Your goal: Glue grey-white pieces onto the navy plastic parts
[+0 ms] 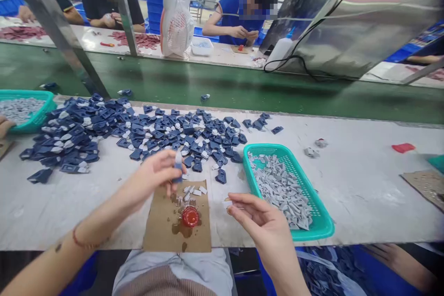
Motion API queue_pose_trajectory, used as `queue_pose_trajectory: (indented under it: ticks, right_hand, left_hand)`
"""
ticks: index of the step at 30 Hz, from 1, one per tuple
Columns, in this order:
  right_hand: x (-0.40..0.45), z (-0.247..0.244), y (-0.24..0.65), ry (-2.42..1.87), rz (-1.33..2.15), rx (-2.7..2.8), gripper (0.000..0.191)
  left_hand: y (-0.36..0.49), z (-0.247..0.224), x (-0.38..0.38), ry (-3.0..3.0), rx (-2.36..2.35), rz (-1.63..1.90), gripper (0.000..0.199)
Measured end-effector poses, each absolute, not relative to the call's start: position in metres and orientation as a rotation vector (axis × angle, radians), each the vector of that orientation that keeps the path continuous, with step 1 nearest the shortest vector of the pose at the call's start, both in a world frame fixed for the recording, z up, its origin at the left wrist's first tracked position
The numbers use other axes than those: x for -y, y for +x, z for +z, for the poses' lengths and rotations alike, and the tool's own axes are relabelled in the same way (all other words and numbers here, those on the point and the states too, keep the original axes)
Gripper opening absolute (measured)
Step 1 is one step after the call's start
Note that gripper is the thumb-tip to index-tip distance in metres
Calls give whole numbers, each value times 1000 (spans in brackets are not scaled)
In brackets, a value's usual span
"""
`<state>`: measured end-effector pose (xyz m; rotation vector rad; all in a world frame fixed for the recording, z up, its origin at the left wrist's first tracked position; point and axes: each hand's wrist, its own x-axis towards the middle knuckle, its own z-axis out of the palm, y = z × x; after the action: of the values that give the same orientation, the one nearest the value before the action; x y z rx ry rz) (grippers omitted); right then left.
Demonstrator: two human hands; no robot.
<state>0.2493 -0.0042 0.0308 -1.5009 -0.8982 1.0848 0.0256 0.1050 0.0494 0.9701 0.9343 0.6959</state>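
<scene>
My left hand (161, 171) is closed on a dark blue plastic part (178, 172) with a whitish tip, held upright above the far edge of a cardboard sheet (151, 236). Between thumb and fingertips of my right hand (262, 222) is a small white plastic piece (228, 200), over the table just right of the cardboard. A small red cap (190, 217) with liquid in it sits on the cardboard, amid wet stains. Several loose white pieces (194, 190) lie behind the cap. To the right of my right hand stands a green basket (322, 226) of grey-white pieces.
A wide heap of blue parts (187, 129) with white tips covers the table's far left and middle. Another green basket (45, 106) is at far left, near a co-worker's hand (4, 126). A red piece (403, 148) lies at right. Co-workers sit across the green strip (243, 88).
</scene>
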Motion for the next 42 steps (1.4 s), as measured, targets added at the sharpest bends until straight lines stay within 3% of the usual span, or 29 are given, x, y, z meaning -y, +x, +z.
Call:
queue_pose_trajectory:
  ticks: [7, 17, 21, 24, 30, 42]
  right_hand:
    - [15, 39, 209, -1369, 1131, 976, 16]
    - [27, 23, 195, -1347, 1354, 967, 9]
    - [31, 19, 193, -1350, 1416, 892, 16]
    - [29, 16, 197, -1423, 1366, 917, 23]
    - [10, -4, 202, -1606, 1353, 897, 34]
    - [6, -10, 200, -1676, 1313, 911, 30]
  left_hand:
    - [40, 25, -33, 1007, -867, 586, 25]
    - [25, 17, -5, 1388, -963, 787, 20]
    - [23, 12, -1, 1485, -978, 755, 23]
    - [18, 5, 1, 1375, -977, 778, 22]
    - [-4, -11, 3, 895, -1008, 882, 41]
    - [-5, -12, 1, 807, -1070, 896, 25]
